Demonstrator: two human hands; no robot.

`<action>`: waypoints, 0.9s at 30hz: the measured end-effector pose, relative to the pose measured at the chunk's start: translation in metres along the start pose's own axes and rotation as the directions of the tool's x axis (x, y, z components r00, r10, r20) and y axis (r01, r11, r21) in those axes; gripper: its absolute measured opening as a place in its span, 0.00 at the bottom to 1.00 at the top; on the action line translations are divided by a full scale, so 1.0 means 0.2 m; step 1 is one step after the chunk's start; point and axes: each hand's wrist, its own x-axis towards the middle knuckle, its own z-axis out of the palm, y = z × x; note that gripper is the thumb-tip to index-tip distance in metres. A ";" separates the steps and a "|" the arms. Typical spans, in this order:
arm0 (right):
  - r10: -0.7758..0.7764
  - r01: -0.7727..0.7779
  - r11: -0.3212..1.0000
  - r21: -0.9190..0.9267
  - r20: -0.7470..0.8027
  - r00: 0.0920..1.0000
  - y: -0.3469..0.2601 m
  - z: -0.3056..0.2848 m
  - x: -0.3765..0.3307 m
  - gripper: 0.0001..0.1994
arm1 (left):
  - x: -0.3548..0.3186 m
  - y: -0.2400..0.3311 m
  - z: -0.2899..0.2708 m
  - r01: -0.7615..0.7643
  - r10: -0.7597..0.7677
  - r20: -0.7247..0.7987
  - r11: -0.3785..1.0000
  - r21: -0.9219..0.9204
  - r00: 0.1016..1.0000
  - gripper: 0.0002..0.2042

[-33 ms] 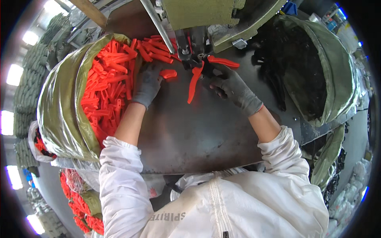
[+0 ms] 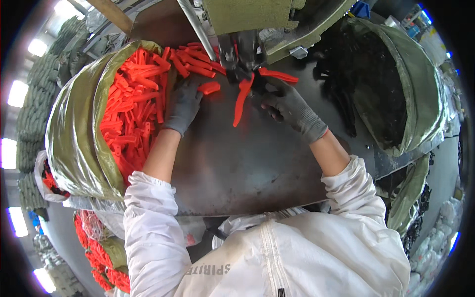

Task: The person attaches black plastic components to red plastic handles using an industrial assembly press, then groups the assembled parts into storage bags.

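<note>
Red handle [image 2: 241, 104] juts from beneath the machine [image 2: 247, 17], out over the dark surface [image 2: 247, 168]. Left hand [image 2: 185, 105] looks clasped on another red piece [image 2: 210, 88]; whether the right hand [image 2: 291, 107] grips anything, I can't tell. It sits so near the metal that, I'd say, an early stroke could pinch it, or a bump skew the handle.

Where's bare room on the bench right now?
Widest patch: metal tabletop between the forearms, from below the near-pointing red handle to the near edge. Narrow strip: between right hand and black parts. Crowded: under the press, and left at the piled red pieces.
</note>
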 end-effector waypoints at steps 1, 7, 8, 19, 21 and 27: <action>-0.003 0.003 1.000 -0.007 0.003 1.000 -0.03 0.02 -0.01 0.33 | -0.01 0.01 -0.03 0.038 -0.045 -0.067 0.994 -0.107 0.997 0.15; -0.034 0.034 0.999 -0.011 0.002 0.999 -0.04 0.04 -0.06 0.32 | -0.13 0.14 -0.24 0.432 -0.411 0.149 0.787 -0.440 0.900 0.12; -0.019 0.019 0.999 -0.031 -0.007 1.000 -0.01 0.05 -0.05 0.32 | -0.17 0.14 -0.25 0.435 -0.413 0.151 0.787 -0.437 0.898 0.12; 0.001 0.013 0.988 0.154 -0.087 0.996 0.04 0.10 -0.09 0.29 | -0.03 0.62 -0.59 0.581 -0.155 0.563 0.310 -0.752 0.812 0.12; -0.098 0.120 0.978 0.173 -0.132 0.986 0.05 0.12 -0.10 0.28 | 0.00 0.73 -0.58 0.597 -0.127 0.583 0.174 -0.783 0.802 0.13; -0.720 0.239 0.418 -0.877 -0.159 0.676 0.16 -0.06 -0.24 0.22 | -0.18 0.58 -0.20 0.535 -0.222 0.487 0.373 -0.758 0.845 0.26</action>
